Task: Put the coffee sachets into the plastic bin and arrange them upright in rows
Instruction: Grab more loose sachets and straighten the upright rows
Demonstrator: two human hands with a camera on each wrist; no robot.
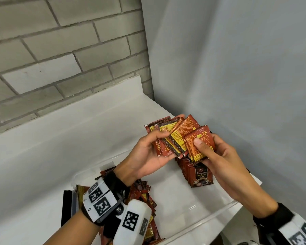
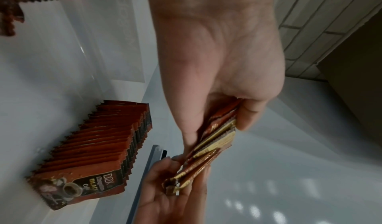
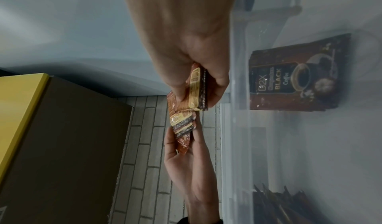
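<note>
A clear, smooth-walled plastic bin (image 1: 210, 215) sits on a white counter (image 1: 42, 156) against a grey brick wall (image 1: 51, 50). Inside it, at the right, a neat row of upright red-brown foil coffee sachets (image 1: 196, 172) stands; the front one reads "D2X", "BLACK" and "Coffee". A loose heap of the same sachets (image 1: 145, 198) lies at the left. Above the bin, the left hand (image 1: 148, 156) pinches a fanned bunch of sachets (image 1: 173, 138), yellow label panels showing. The right hand (image 1: 217, 156) grips a smaller bunch (image 1: 200, 144) just beside it.
</note>
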